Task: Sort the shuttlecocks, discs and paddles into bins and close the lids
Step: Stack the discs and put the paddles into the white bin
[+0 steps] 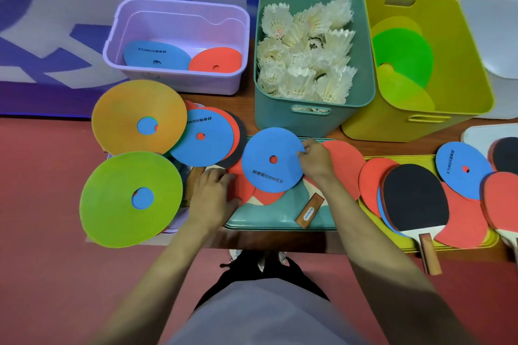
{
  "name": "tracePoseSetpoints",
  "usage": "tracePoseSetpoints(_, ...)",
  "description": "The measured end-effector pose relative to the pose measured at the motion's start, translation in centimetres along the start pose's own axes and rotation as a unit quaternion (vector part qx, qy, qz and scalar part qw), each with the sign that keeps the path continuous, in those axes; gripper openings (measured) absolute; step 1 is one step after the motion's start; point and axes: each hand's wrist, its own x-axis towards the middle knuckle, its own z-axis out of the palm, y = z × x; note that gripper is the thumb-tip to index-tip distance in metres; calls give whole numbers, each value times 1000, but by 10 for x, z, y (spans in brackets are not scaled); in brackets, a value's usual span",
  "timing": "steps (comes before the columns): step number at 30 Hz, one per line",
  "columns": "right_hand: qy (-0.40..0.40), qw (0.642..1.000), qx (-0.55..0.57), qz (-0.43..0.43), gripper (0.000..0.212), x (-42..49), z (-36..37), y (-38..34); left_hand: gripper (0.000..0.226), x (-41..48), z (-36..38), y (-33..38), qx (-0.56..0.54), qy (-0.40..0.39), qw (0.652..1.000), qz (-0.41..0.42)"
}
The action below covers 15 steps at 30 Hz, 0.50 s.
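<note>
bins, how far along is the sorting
Done: the teal bin is packed with shuttlecocks; the purple bin and yellow bin each hold a few discs.

In hand: the right hand pinches a blue disc.

Left: the orange disc, green disc, the paddle and all lids.

Matt, perhaps foam blue disc [270, 161]

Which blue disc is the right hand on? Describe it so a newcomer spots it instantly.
Start at the teal bin full of shuttlecocks. Directly in front lies a blue disc, pinched at its edge by the right hand. Unlike the other blue discs, its lettering faces the person.
</note>
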Motion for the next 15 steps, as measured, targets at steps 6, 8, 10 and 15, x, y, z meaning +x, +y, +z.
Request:
tracePoseSetpoints(6, -34, 998, -19, 42, 19, -2, 3, 6, 82, 6, -7, -7, 100, -103, 987, 66)
tracePoseSetpoints(8, -32, 998, 2, 50, 25, -3, 1, 4, 66, 6, -6, -3, 111, -94, 985, 88)
tracePoseSetpoints(10, -19, 996, 62, 58, 32, -7, -2, 0, 39, 2, -6, -1, 91, -42, 988, 120)
tracePoseSetpoints(15, 2, 986, 158, 44, 18, -14, -21, -10, 31, -4, -19, 14, -30, 78, 993, 86)
